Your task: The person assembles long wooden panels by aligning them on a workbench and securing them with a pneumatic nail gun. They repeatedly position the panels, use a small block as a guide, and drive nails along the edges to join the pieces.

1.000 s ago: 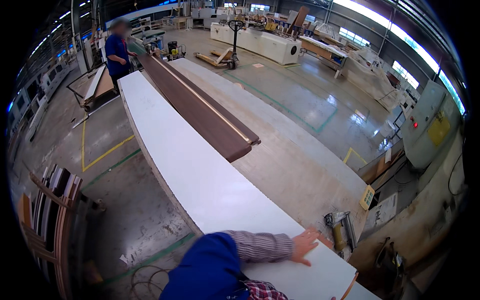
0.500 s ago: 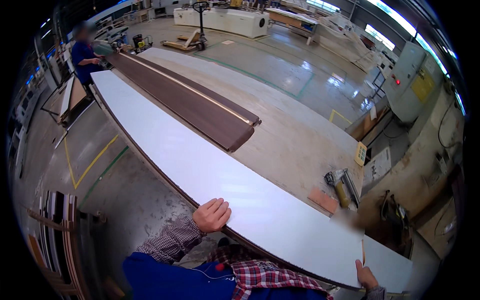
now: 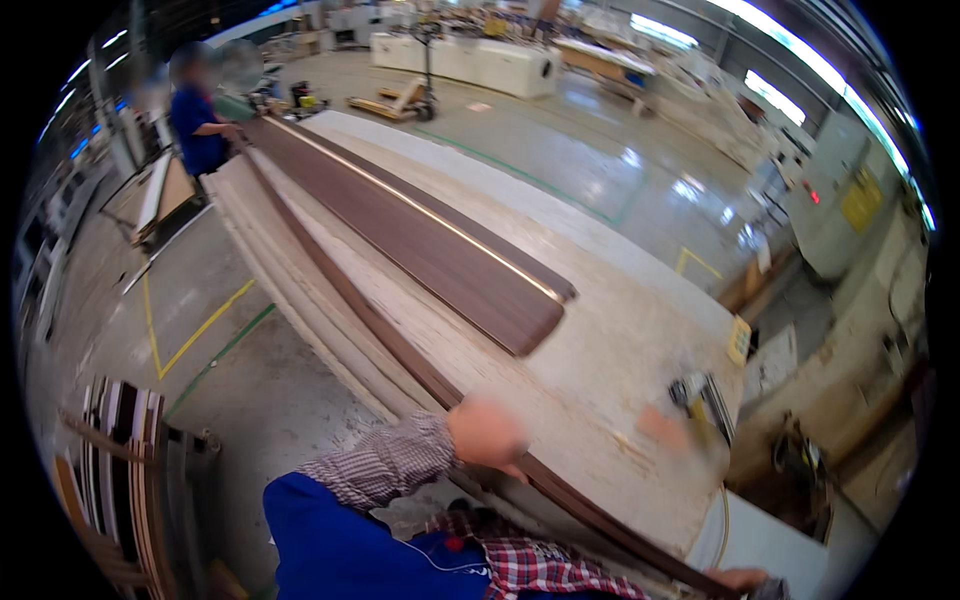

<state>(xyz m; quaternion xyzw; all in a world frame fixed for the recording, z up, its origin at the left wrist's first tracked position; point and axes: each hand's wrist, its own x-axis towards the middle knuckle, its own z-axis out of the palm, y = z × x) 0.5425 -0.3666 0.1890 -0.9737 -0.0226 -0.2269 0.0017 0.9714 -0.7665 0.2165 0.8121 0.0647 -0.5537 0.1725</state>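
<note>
A long board (image 3: pixel 390 345) stands tilted on edge along the near side of the workbench, its narrow dark brown side facing up. My left hand (image 3: pixel 487 433), smeared by motion, grips the board near its middle, thumb on the near side. At the board's near right end, my right hand (image 3: pixel 738 578) holds on; its fingers are partly hidden. Beyond the board lies a dark brown panel (image 3: pixel 420 235) with a shiny gold strip (image 3: pixel 420 208) along its length, flat on the workbench (image 3: pixel 610 330).
A co-worker in blue (image 3: pixel 200 125) stands at the far left end, a hand by the board. A nail gun (image 3: pixel 718 408) and a reddish block (image 3: pixel 662 428) lie at the bench's right. Upright strips (image 3: pixel 120 440) stand in a rack at left; a pallet jack (image 3: pixel 405 100) stands beyond.
The board has turned from lying flat, white face up, to standing on edge, baring the bench top beneath. Both hands have turned with it; the left has shifted right.
</note>
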